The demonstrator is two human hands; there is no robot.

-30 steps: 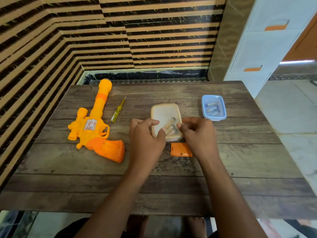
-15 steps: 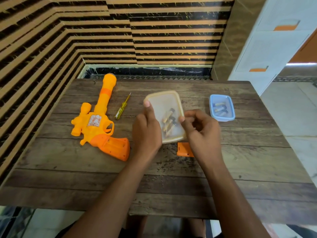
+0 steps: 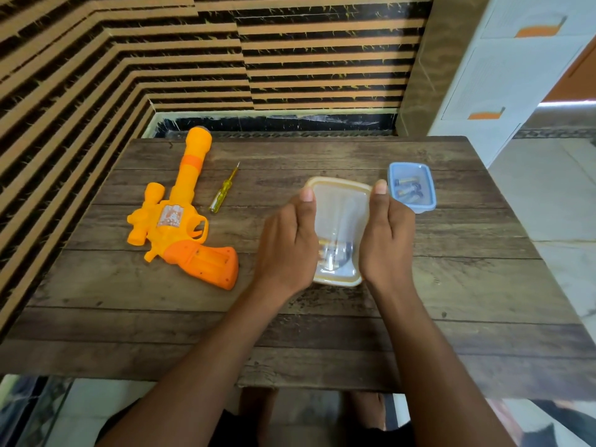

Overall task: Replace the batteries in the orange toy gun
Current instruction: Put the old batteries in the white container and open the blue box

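Forearms are reaching in from the near edge of the desk (image 3: 451,301), and the two hands are meeting over its middle. The left hand (image 3: 287,246) and the right hand (image 3: 387,243) are clasping a clear tub (image 3: 342,214) with a cream rim between them, one on each long side. They are squeezing hard enough that its walls are bowing inward. The thumbs are lying straight along the rim and pointing away from the person. The rest of the fingers are going round the sides and underneath, where I cannot make them out. The tub is tipping, far end raised, and a few loose batteries (image 3: 335,253) are bunching at its near end, level with the knuckles and blurred through the plastic.

Off to the left, well clear of the left hand, the orange toy gun (image 3: 180,221) is lying flat on the desk with nobody touching it. Its darker grip is pointing toward the person, and its barrel is running away to the far edge. A small yellow screwdriver (image 3: 223,188) is lying just right of the barrel.

Just beyond the right thumb, a blue tub (image 3: 427,201) is sitting on the desk with other batteries (image 3: 407,188) inside. Behind everything, a striped wall (image 3: 322,59) is meeting a white cabinet (image 3: 503,75) with orange handles.
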